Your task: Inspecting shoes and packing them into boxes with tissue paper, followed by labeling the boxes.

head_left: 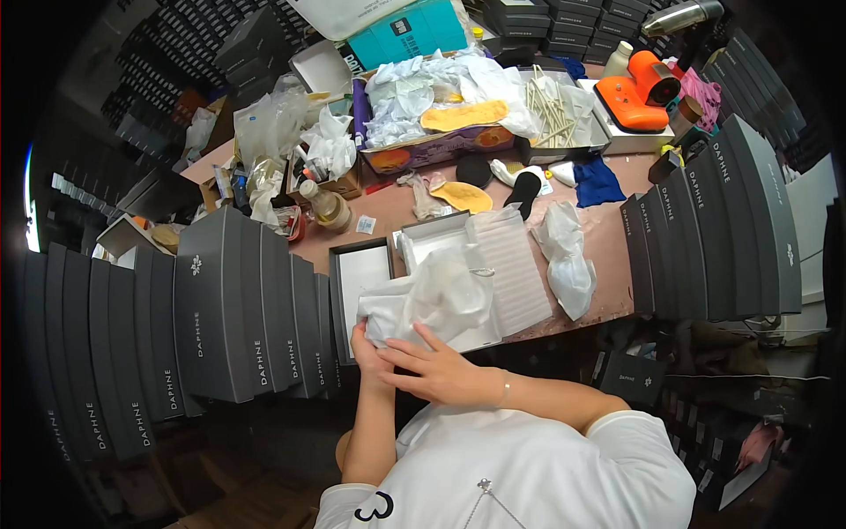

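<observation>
My left hand (367, 349) grips the lower left edge of a white tissue-paper wrapping (385, 309). Across it lies my right hand (441, 370), its fingers stretched and apart, with the tips at the left hand and the paper's lower edge. A thin, translucent crumpled sheet or bag (454, 286) covers the right part of the wrapping; what is inside cannot be made out. Underneath is an open white-lined shoebox (436, 231), and a grey box part with a white inside (363, 269) sits to its left. White foam sheeting (511, 273) spreads over the box's right side.
A white wrapped bundle (567, 260) lies to the right. Grey shoeboxes stand in rows at left (225, 309) and right (736, 220). Behind are a glue bottle (326, 207), yellow insole (463, 196), black insole (523, 192), blue cloth (599, 182), paper-filled carton (441, 153) and orange device (633, 97).
</observation>
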Tool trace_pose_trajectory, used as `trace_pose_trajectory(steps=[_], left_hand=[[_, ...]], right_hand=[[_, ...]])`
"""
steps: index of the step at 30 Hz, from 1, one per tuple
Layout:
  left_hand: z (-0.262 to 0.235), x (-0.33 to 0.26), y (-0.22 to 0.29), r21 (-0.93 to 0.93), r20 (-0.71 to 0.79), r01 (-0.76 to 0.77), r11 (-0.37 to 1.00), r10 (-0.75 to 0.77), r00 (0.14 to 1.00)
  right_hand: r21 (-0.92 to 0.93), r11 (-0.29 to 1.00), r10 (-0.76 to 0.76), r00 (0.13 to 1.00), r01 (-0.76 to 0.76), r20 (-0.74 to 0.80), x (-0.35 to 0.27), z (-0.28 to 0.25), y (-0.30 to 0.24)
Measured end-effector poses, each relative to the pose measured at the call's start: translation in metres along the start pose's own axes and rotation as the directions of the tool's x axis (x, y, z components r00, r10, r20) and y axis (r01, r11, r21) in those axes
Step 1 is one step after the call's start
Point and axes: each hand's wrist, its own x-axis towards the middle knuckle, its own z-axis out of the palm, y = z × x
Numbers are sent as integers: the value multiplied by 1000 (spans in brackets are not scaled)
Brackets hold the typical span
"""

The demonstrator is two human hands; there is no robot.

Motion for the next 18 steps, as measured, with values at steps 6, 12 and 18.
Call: trace_pose_trajectory(steps=[6,12,18], left_hand=[[10,-34,36,-27,264,29,999,-21,964],[13,-14,39,27,73,-219,975,217,973],[96,-76,147,202,190,-949,242,941,280]], right_hand=[[528,575,697,712,-625,85,-55,-53,58],[338,899,318,946,-279,-63,-55,9,66],[808,234,758,621,-541,197,-69,-77,93]])
